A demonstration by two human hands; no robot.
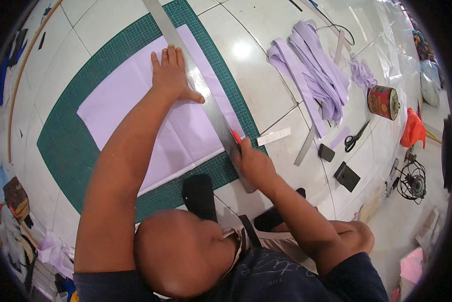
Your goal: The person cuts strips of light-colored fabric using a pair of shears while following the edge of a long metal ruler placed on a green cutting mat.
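Note:
A folded lilac cloth lies flat on a green gridded cutting mat. Across the cloth's right side runs a long metal ruler, slanting from the far edge down toward my knees. My left hand presses down with spread fingers, the palm on the cloth and the thumb on the ruler. At the ruler's near end, by the cloth's near right corner, my right hand is closed around a red cutter. Its blade is too small to make out.
Right of the mat, folded lilac strips lie on the white tiled floor. Near them are black scissors, a round tin, a dark box and a small white strip. My bare knee is close to the mat's near edge.

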